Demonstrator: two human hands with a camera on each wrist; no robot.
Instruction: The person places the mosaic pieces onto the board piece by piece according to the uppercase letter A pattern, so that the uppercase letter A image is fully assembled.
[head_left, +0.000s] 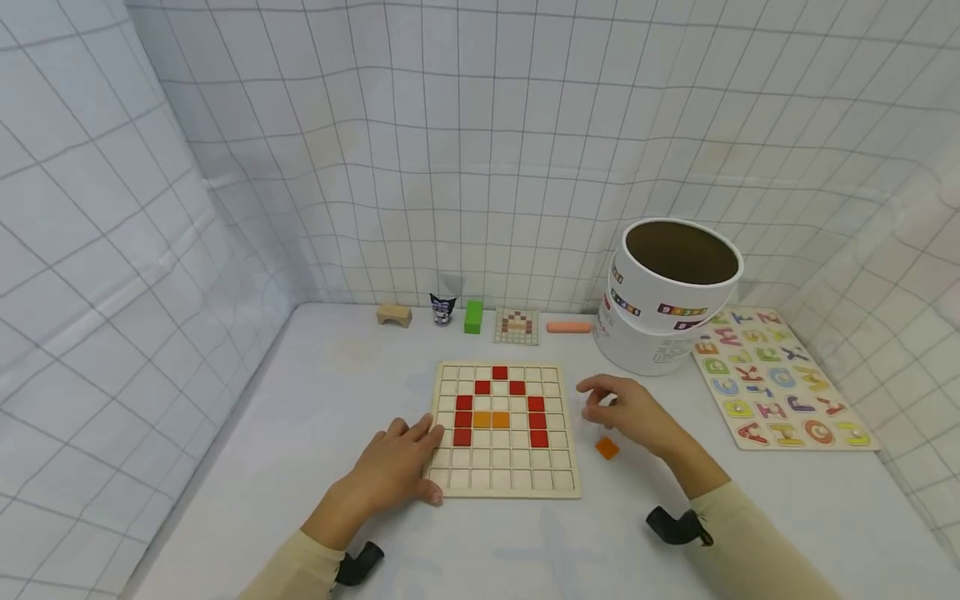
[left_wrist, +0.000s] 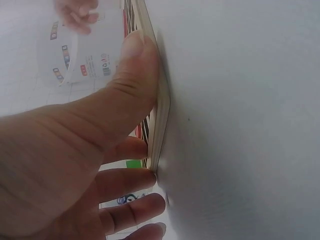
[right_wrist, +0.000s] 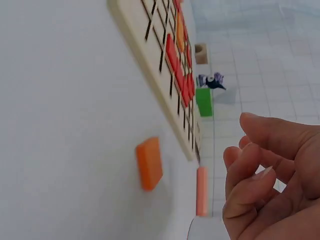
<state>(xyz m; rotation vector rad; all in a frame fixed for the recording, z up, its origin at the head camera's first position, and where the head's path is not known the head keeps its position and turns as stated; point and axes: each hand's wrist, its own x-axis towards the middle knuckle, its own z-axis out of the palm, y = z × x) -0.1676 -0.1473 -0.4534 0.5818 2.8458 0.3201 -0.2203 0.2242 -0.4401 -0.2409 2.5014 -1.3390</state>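
Observation:
A pale wooden grid board [head_left: 501, 479] lies flat, with several red tiles [head_left: 462, 419] and two orange tiles [head_left: 491, 419] set in its squares. My left hand [head_left: 393, 467] rests at the board's left edge. In the left wrist view its thumb [left_wrist: 132, 65] lies on the board's rim, and the other fingers are spread along the side. Right of the board, my right hand [head_left: 626, 412] hovers with loosely bent fingers and nothing between them. Below it on the table lies a loose orange tile [head_left: 607, 448], apart from the fingers in the right wrist view.
Behind the board stand a wooden arch block [head_left: 393, 314], a small dark figurine [head_left: 442, 309], a green block [head_left: 473, 317], a pattern card [head_left: 516, 326] and a salmon-coloured stick [head_left: 568, 327]. A white bucket [head_left: 645, 333] and an alphabet board [head_left: 780, 383] are at the right.

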